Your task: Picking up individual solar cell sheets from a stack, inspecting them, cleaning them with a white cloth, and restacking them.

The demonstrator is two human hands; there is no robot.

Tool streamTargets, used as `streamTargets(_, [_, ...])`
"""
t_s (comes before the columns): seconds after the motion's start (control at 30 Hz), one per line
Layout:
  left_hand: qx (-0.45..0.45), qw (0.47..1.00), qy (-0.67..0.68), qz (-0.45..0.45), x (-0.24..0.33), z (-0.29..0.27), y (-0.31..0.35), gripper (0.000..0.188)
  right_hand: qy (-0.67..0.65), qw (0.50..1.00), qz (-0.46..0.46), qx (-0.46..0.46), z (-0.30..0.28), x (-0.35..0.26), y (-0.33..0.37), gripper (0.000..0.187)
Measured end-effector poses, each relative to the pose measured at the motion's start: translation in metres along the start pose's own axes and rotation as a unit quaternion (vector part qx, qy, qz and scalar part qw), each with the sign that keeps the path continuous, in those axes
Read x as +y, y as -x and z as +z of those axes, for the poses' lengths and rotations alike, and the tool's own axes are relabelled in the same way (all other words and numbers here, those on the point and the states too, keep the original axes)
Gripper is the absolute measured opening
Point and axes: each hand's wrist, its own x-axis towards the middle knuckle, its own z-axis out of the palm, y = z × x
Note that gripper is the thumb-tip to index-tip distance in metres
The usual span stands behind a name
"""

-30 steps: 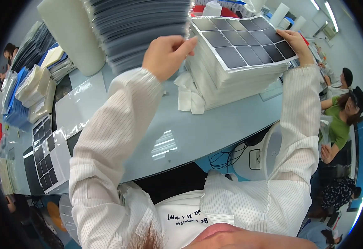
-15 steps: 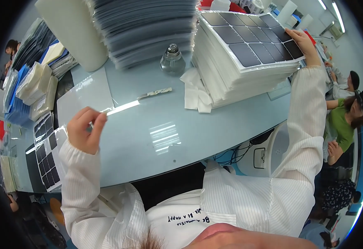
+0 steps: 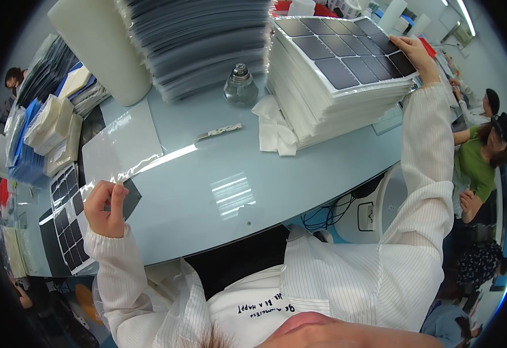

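Observation:
At the left, my left hand (image 3: 107,207) is closed, thumb and fingertips pressed together above the table. What it pinches, if anything, I cannot make out; a clear film sheet (image 3: 123,139) and a dark grey corner (image 3: 133,196) lie beside it. My right hand (image 3: 418,56) reaches to the far right and grips the right edge of a white-bordered sheet with dark square cells (image 3: 352,52). That sheet tops a tall stack of white sheets (image 3: 329,119). At the stack's left foot lies a crumpled white cloth (image 3: 276,129).
A cutter knife (image 3: 220,132) and a clear glass bottle (image 3: 240,86) are mid-table. Behind stand a tall film-wrapped stack (image 3: 198,46) and a white roll (image 3: 100,49). Dark-celled sheets (image 3: 68,217) and packets (image 3: 53,124) line the left. A person in green (image 3: 479,159) is at right.
My left hand has come down and a little left, toward me, its fingers still pinched. My right hand stays at the top sheet's edge. The whole view has shifted slightly.

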Motion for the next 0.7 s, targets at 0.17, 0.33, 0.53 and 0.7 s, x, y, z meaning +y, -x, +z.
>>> streamTargets(0.17, [0.047, 0.999, -0.02, 0.008, -0.008, -0.007, 0.009, 0.023, 0.202, 0.969, 0.018, 0.143, -0.001, -0.011, 0.011, 0.034])
streamTargets(0.33, [0.068, 0.998, -0.009, 0.01, -0.014, -0.014, 0.021, 0.023, 0.211, 0.942, -0.244, 0.09, 0.024, -0.074, 0.052, 0.025])
streamTargets(0.53, [0.046, 0.999, -0.012, -0.021, -0.007, -0.012, 0.034, 0.023, 0.286, 0.795, -0.516, -0.138, 0.149, -0.171, 0.104, 0.014])
streamTargets(0.7, [0.074, 0.995, -0.064, 0.0, -0.014, -0.03, 0.048, 0.022, 0.313, 0.805, -0.469, -0.183, 0.184, -0.151, 0.088, 0.011])
